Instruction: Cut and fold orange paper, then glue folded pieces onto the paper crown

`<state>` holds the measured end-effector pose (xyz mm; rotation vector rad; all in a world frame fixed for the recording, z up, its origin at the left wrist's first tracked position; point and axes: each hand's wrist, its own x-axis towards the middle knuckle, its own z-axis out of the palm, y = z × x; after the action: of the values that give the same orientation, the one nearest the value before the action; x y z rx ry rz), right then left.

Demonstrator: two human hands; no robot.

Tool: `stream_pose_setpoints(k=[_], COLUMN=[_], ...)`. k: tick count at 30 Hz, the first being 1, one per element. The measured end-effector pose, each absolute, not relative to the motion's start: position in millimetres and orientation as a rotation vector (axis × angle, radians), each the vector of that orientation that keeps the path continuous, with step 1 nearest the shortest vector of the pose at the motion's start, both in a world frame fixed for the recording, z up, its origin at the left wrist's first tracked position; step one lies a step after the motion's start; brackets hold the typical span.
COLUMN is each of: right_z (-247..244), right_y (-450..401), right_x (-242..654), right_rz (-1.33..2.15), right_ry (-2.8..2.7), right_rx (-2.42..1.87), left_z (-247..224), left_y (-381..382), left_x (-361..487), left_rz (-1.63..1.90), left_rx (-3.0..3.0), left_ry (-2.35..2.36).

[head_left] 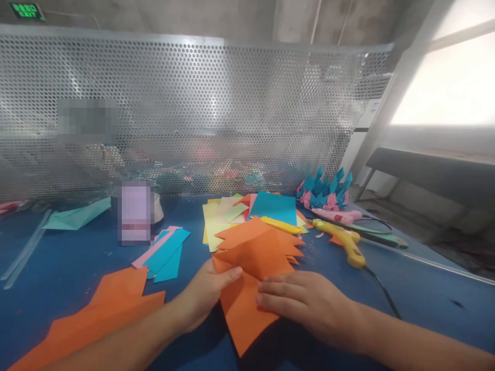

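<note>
A creased sheet of orange paper (247,319) is between my hands over the blue table, its upper part folded up. My left hand (207,296) pinches its left edge, thumb on top. On the right, my right hand (305,304) has its fingers together across the sheet; its thumb is hidden. Just beyond lie stacked orange paper pieces (266,234) with jagged, pointed edges. More orange paper (112,304) lies under and beside my left forearm.
Blue and pink paper strips (166,257) lie left, near a blurred-out pink object (135,211). Behind are coloured sheets (273,205) and a yellow cutter (280,225). To the right are a yellow glue gun (344,239), a pink glue gun (336,215) and a blue folded-paper piece (325,190). A perforated metal screen (174,108) stands behind.
</note>
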<state>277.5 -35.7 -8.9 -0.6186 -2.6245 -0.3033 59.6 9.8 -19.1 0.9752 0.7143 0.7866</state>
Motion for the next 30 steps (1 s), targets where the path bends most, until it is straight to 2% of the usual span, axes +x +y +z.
stream_pose_setpoints(k=[8,12,17,23,30], right_z=[-12.8,-8.2,-5.9,-6.3,-8.5], right_y=[-36.9,-33.3,-25.8,-24.5,-28.5], right_x=[279.6,283.6,285.7,286.4,282.5], right_rz=[-0.122,0.063,-0.010,-0.031,0.181], right_ry=[-2.178,-2.198,-2.307,-2.325,-2.120], right_rx=[-0.981,-0.826,-0.649,-0.632,-0.822], left_z=[-18.6,-15.6,-9.3,-9.4,-14.7], left_y=[7.5,13.8,24.3,17.4,11.4], left_x=[62.8,59.3,50.0,48.6,49.1], left_rz=[0.742,0.818,0.860,0.764,0.684], left_rx=[1.029,0.875,0.832,0.857,1.007], left_ry=[0.698,0.774,0.802,0.732,0.616])
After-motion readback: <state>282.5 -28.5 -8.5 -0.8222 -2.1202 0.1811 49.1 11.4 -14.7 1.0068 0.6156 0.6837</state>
